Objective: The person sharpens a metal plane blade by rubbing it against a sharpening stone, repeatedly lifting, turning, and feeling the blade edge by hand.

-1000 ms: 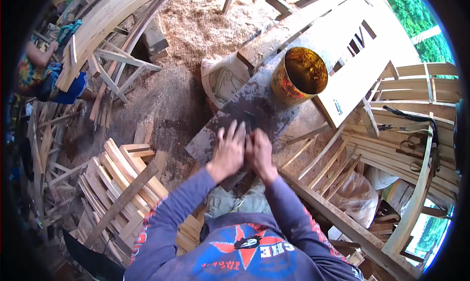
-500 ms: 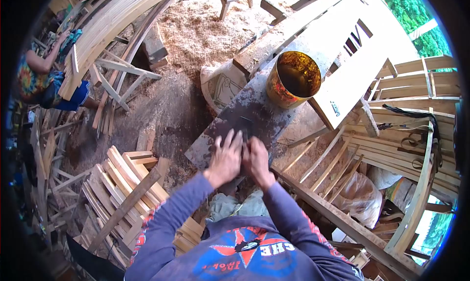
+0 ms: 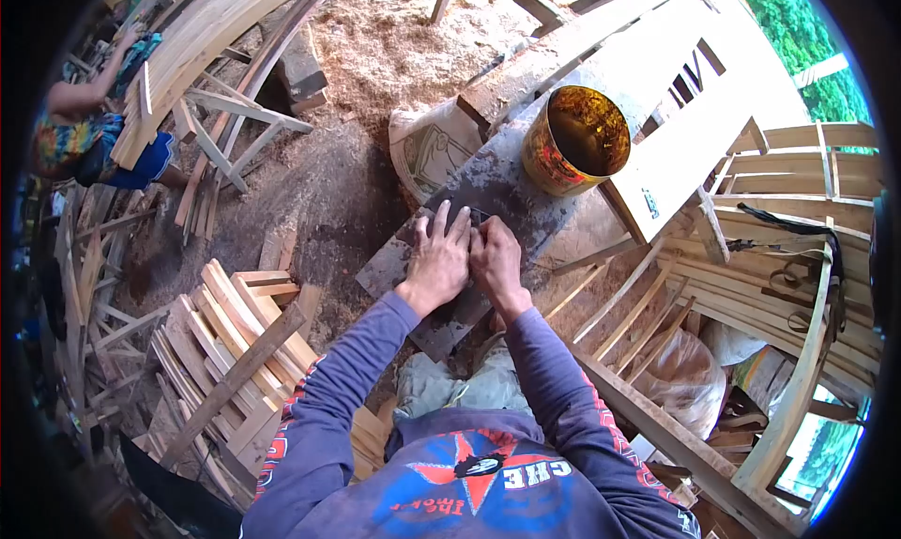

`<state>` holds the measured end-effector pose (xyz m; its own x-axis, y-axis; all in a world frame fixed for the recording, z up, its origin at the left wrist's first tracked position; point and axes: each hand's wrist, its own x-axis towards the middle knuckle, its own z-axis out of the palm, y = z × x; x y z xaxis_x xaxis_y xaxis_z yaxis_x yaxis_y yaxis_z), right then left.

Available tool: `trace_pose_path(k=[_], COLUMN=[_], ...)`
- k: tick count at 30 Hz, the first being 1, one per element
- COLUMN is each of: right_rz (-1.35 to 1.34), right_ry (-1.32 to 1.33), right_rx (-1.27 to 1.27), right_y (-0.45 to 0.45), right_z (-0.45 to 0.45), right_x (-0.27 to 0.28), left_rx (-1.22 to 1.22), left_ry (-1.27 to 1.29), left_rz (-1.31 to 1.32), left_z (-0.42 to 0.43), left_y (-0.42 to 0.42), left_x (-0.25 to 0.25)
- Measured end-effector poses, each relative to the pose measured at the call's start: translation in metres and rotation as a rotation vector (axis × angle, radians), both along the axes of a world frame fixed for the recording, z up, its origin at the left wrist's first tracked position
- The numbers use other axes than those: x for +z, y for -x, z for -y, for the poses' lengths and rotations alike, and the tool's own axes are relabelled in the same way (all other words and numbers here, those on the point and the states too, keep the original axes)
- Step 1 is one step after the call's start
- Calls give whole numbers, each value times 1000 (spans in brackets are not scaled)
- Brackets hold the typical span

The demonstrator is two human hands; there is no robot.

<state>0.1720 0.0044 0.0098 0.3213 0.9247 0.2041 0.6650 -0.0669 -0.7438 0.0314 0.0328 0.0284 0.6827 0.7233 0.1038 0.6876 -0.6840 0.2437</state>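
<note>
My left hand lies on a stained, dark board, its fingers stretched out and pointing away from me. Right beside it, my right hand is closed, knuckles up, over the same board. Something thin and dark shows at the fingertips of both hands, but most of it is hidden and I cannot make out what it is. A large round can, yellow and red with a stained inside, stands on the board beyond my hands.
Left lie stacked curved wood pieces. Sawdust covers the floor ahead. A pale sack stands beside the board. Right is a ribbed wooden frame with plastic bags. Another person stands by long planks.
Both my hands have moved forward along the board, away from my body. The left hand's fingers remain stretched out and the right remains closed. The view has shifted slightly.
</note>
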Motion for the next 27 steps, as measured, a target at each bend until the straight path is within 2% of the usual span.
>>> trace_pose_path(k=[5,8,9,11,13,14,15,17,18,20,21,23,27], right_rz=[-113,-22,-51,-217,-571,-867,-1213,-1702,-1923,-2267,-2274,-2467,-2493], right_ry=[169,64,80,127,80,0,116,197,241,290,284,321,291], right_rx=[24,5,2,-35,-41,26,40,137,260,422,424,518,657], right_y=[9,3,-3,-10,-8,-9,-11,-1,3,14,17,21,30], right_z=[65,19,-7,-35,-24,-16,-2,16,22,30,33,39,45], right_x=[8,1,4,34,84,88,110,136,141,149,152,157,159], left_rx=[-1,52,61,178,270,240,203,221,217,135,136,245,313], left_ry=[189,79,112,64,74,119,300,954,944,1203,1202,1163,1145], left_rz=[38,15,-57,66,426,705,981,1402,1400,1475,1466,1444,1481], left_z=[61,19,-8,-46,-56,-55,-48,-26,-23,-20,-17,-13,0], left_y=[17,5,1,-3,13,27,33,32,31,30,32,33,35], left_x=[-3,-9,10,37,64,80,91,130,139,152,155,162,186])
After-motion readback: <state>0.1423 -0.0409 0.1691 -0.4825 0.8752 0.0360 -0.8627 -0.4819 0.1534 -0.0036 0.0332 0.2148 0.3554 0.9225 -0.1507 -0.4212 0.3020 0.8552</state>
